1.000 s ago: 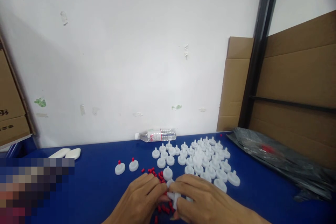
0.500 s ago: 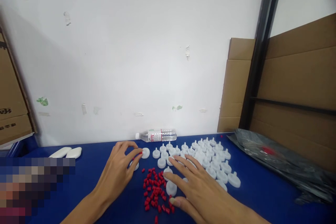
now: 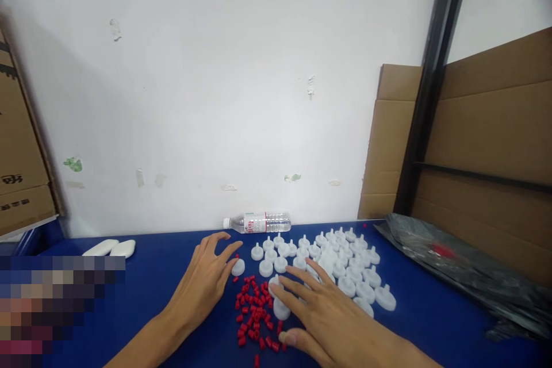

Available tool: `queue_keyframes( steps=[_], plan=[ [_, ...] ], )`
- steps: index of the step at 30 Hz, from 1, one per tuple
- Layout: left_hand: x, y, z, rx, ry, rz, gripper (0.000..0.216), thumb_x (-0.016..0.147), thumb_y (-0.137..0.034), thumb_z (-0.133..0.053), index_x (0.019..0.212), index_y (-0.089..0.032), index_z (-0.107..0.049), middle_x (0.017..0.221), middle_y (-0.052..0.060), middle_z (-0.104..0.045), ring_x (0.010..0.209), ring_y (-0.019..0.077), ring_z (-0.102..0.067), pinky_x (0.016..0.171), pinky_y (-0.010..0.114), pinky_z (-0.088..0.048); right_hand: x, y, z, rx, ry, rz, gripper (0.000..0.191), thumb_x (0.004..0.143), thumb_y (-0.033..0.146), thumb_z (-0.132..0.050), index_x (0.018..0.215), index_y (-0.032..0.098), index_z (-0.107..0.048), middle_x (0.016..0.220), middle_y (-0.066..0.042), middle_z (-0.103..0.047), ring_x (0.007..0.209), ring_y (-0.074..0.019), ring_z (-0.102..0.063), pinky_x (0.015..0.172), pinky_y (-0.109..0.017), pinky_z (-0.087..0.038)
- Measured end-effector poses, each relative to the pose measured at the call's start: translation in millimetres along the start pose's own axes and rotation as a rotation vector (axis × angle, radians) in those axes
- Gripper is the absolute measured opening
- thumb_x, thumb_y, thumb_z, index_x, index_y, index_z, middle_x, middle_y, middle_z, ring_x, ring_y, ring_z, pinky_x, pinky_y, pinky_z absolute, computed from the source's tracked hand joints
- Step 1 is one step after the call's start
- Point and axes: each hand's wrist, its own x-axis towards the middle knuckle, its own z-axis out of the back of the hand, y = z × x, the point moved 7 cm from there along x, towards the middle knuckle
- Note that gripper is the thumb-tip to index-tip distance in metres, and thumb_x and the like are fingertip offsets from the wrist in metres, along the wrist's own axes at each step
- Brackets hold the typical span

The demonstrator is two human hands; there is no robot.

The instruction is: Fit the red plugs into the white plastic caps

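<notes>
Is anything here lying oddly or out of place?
The water bottle lies on its side by the wall rather than standing. One red cap sits alone near the black bag, far from the red pile.

Clear plastic water bottle [image 3: 259, 222] lying on its side against the white wall [image 3: 215, 98]; two white oval pieces [image 3: 110, 248] at left on the blue tabletop [image 3: 164, 264]; crumpled black plastic bag [image 3: 466, 264] at right, before leaning brown cardboard sheets [image 3: 487, 126].

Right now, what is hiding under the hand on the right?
A white cap peeks out beneath the fingers of the right hand, beside the red pieces. Whatever lies under the palm is covered.
</notes>
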Motion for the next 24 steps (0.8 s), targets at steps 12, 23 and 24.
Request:
queue_keyframes(
  steps=[12, 23, 24],
  plan=[
    [-2, -18, 5, 0.043, 0.129, -0.163, 0.012, 0.095, -0.018, -0.058, 0.098, -0.021, -0.069, 0.115, 0.009, -0.058, 0.112, 0.0305, -0.052, 0.09, 0.048, -0.047, -5, 5, 3, -0.011, -0.139, 0.098, 0.029, 0.104, 0.047, -0.054, 0.119, 0.027, -0.07, 0.108, -0.004, -0.076, 0.126, -0.026, -0.06, 0.124, -0.055, -0.023],
    [-6, -18, -2, 0.057, 0.169, -0.177, 0.015, 0.092, -0.011, -0.061, 0.096, -0.022, -0.069, 0.115, 0.008, -0.058, 0.111, 0.0311, -0.053, 0.088, 0.048, -0.046, -8, 2, 15, -0.011, -0.318, 0.069, 0.012, 0.102, 0.032, -0.059, 0.105, 0.025, -0.07, 0.091, 0.0, -0.074, 0.096, -0.0207, -0.07, 0.114, -0.046, -0.032],
    [-7, -17, -4, 0.056, 0.171, -0.181, 0.016, 0.091, -0.009, -0.061, 0.096, -0.022, -0.069, 0.114, 0.008, -0.059, 0.11, 0.0311, -0.053, 0.087, 0.047, -0.046, -8, 1, 16, -0.004, -0.334, 0.067, 0.009, 0.1, 0.031, -0.063, 0.101, 0.025, -0.069, 0.088, 0.001, -0.073, 0.091, -0.0198, -0.07, 0.112, -0.045, -0.034]
  ],
)
